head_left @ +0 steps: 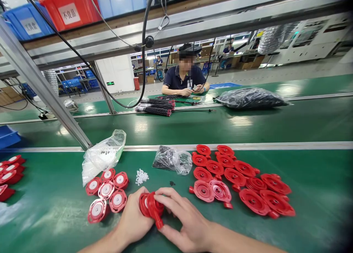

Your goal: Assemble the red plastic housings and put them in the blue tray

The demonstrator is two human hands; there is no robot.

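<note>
Left hand (135, 216) is curled snugly round a red base (142, 205), right hand (189, 218) is half curled, fingertips on a red cover (153, 205) and thumb at its spout (159, 223). Both pieces are together between the hands, low over the surface (52, 183). Can't tell if they're seated flush.

My worry: the cover looks tilted, so uneven thumb pressure could make it sit crooked or slip. The fingers hide much of the join, so a bad fit would be easy to miss.

Also, the white bits (142, 177) and black bits (172, 183) are loose just past the hands, so a careless knuckle could scatter them. Other bases (106, 189) crowd the left wrist, more covers (203, 190) sit to the right, and the clear bag (96, 161) and dark bag (165, 159) lie behind. The post (60, 102) and cable (144, 43) are farther off, nothing blocking the hands.
</note>
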